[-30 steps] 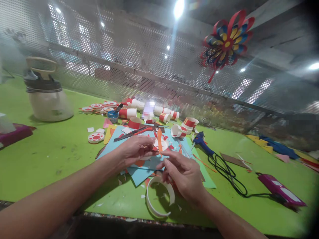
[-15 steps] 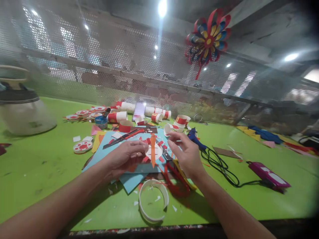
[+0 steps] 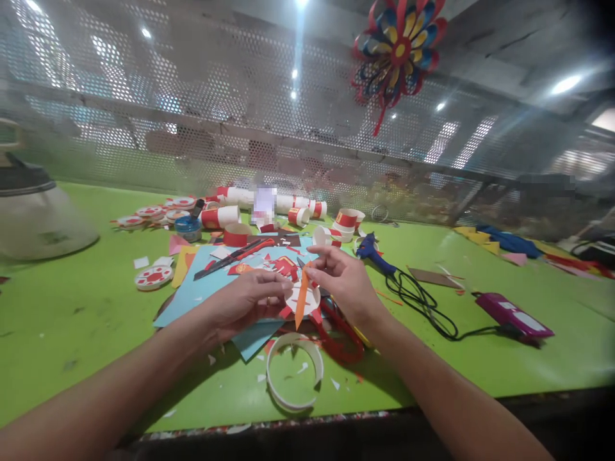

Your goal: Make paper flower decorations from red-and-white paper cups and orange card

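Observation:
A white paper disc with red tabs round its rim is held up at the middle of the table. My left hand is closed, its fingertips pinching the disc's left edge. Across the front of the disc slants a pointed orange paper strip. The thumb and fingers of my right hand close on the strip's upper end. Below my hands lie a light blue paper sheet and red-handled scissors, partly covered by my right hand. A cut white paper ring stands nearest me.
A utility knife rests on the blue sheet. To the right are a blue glue gun, its black cable and a purple power box. Paper cups and decorated discs lie behind and left. A large pale container stands far left.
My right hand has come in and taken the orange strip's upper end. The strip now tilts. The disc, in my left hand, has shifted slightly right. The camera view has shifted a little.

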Demonstrator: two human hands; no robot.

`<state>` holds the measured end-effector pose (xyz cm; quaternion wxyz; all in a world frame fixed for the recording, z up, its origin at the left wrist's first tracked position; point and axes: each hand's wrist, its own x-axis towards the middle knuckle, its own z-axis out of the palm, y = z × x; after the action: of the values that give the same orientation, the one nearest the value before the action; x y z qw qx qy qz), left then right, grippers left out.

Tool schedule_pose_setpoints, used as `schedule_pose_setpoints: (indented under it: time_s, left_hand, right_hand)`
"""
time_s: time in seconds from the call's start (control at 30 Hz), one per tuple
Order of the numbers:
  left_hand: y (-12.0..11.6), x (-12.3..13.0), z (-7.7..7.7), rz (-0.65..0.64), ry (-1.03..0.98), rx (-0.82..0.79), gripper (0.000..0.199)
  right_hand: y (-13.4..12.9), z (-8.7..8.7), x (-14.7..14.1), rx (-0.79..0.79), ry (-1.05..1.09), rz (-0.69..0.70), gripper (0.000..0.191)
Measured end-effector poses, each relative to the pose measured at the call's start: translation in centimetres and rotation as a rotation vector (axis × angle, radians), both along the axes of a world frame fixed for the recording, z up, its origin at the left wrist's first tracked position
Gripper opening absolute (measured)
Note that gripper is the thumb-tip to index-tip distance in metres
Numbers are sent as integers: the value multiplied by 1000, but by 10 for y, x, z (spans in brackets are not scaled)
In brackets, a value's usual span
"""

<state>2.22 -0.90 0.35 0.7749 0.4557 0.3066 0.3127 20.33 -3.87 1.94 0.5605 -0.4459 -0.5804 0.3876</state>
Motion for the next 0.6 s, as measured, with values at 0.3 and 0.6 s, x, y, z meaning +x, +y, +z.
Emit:
schedule_pose_setpoints:
  time_s: [0.3,0.6]
  left_hand:
    - [-2,-1,3,-13,-34,3,10]
    - [0,-3,4,11,-46,-25,10]
  right_hand:
    - [-1,0,-1,-19,-7,-4,33]
    - [-2,1,7,31,-46,-112,29]
